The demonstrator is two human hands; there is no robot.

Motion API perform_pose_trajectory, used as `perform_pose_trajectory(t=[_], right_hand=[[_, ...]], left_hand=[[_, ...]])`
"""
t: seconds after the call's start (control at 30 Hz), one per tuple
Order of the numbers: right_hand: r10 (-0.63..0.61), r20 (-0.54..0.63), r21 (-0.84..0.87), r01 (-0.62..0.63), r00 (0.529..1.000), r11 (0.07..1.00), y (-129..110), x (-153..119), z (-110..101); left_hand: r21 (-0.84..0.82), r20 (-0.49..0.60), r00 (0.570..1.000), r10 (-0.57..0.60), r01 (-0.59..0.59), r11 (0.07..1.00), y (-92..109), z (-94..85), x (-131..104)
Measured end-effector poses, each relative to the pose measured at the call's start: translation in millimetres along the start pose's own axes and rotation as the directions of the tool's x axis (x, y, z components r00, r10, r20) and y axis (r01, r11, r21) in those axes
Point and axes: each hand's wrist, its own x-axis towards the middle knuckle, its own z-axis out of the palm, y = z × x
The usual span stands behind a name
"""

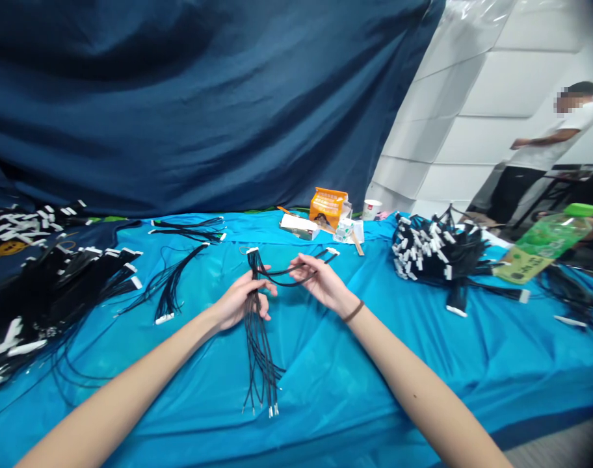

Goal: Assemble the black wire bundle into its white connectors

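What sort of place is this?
Probably a makeshift wiring bench: a bright blue tablecloth, a heap of white-ended black wires at right, and a wire bundle in the left hand.

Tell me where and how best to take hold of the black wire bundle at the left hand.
Pinch the black wire bundle just below its white connector, probably from the far side: the strands are gathered there, while the near ends fan out loose, and the left hand sits lower, on the left.

Bright light | blue cloth (335,390) faintly shiny | edges stretched, blurred | right corners perhaps vignetted
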Motion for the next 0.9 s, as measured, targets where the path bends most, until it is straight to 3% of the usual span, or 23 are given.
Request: perform_pose_trajectory(t=[0.13,0.27,0.4,0.5,0.67,0.9], right_hand=[[0.047,0.055,-0.048,-0.045,0.997,0.998,9,-3,7],[-0.046,0.002,0.013,0.046,0.999,0.999,3,-2,7],[-0.096,-0.017,0.079,0.097,0.995,0.992,-5,-2,5],[-0.028,-0.007,0.076,0.028,1.000,0.997,-3,-2,5],[0.151,0.043,-0.007,-0.151,0.988,0.989,6,-2,4],[0.197,0.030,-0.088,-0.194,0.980,0.977,7,-4,5]], left_hand=[[0.027,0.068,0.995,-0.075,0.074,0.997,-1,3.7,-4],[0.041,0.113,0.984,-0.139,0.135,0.990,2,5.7,-6],[-0.009,0.072,0.989,-0.127,0.128,0.992,12,7.6,-8],[0.008,0.150,0.980,-0.128,0.128,0.992,15,11.1,-12],[0.097,0.326,0.913,-0.247,0.228,0.969,11,15.2,-17],[0.148,0.484,0.791,-0.375,0.349,0.925,13,15.9,-20]])
